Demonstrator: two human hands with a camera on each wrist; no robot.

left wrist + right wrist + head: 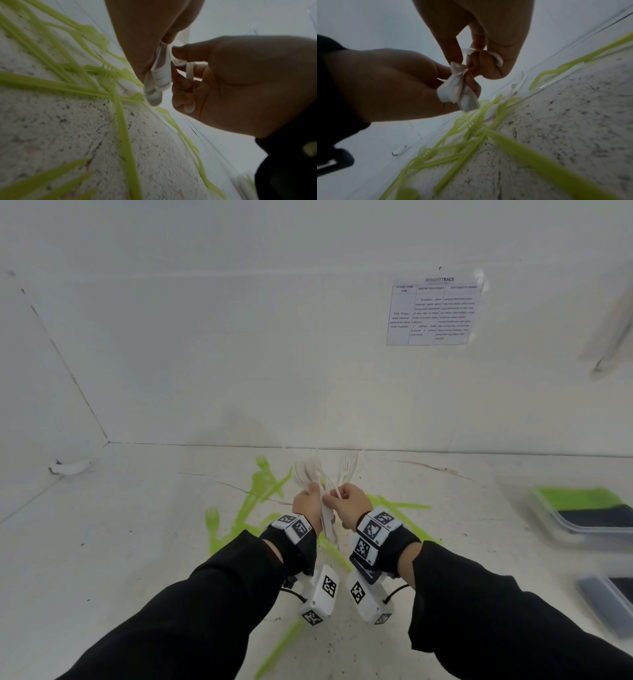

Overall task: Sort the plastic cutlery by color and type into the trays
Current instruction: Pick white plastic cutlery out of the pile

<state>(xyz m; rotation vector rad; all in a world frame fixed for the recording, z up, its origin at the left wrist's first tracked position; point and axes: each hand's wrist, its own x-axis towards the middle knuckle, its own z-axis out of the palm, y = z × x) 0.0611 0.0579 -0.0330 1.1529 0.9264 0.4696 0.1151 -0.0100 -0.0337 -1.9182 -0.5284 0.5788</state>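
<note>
Both hands meet above the middle of the table. My left hand (312,494) grips a bundle of white cutlery (313,470) by the handles, with the heads fanned out away from me; the left wrist view shows the stacked handles (157,82). My right hand (337,497) pinches a single white piece (189,75) between thumb and fingers, right beside the bundle (458,92). White fork tines (349,465) stick up beyond the right hand. Loose green cutlery (260,487) lies scattered on the table under and around the hands, forks (476,125) among it.
At the right edge stands a clear tray (561,525) with green cutlery (579,497) in it, and a second tray (606,601) sits nearer me. A white wall with a taped paper sheet (433,311) closes the back. The speckled tabletop (120,542) spreads to the left.
</note>
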